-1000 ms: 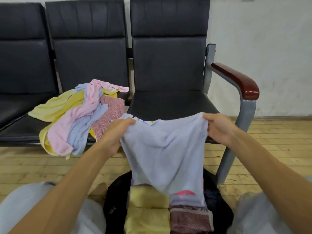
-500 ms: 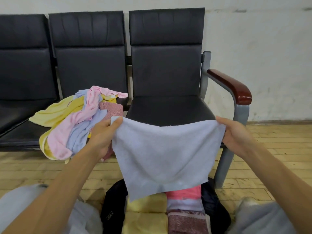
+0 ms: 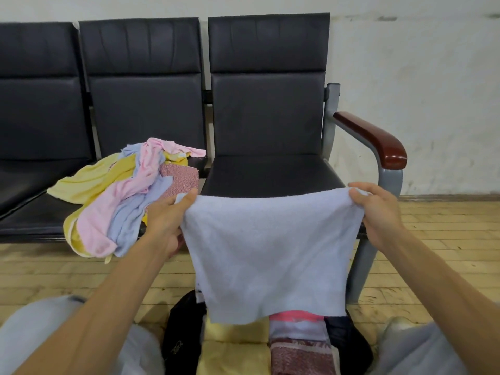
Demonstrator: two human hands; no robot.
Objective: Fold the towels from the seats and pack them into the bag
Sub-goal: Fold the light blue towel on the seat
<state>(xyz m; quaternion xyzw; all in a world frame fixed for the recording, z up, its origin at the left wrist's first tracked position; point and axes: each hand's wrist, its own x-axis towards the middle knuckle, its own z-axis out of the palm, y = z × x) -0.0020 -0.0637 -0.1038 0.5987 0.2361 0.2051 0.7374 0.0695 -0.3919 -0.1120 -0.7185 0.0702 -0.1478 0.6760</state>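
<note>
The light was soft, even and fairly bright, with only faint, diffuse shadows; a small glare sat on the glossy wooden armrest [image 3: 392, 158] and a dull sheen on the black seats [image 3: 270, 174]. The wide lens bowed the seat tops and floorboards [image 3: 433, 239] toward the edges (the bottom corners looked soft and slightly smeared)

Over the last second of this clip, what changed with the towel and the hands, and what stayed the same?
The left hand and right hand moved apart, stretching the light blue towel from a sagging drape into a flat sheet; its lower edge rose above the bag. Both hands kept pinching its top corners. The towel pile on the seat and the folded towels in the bag stayed put.
</note>
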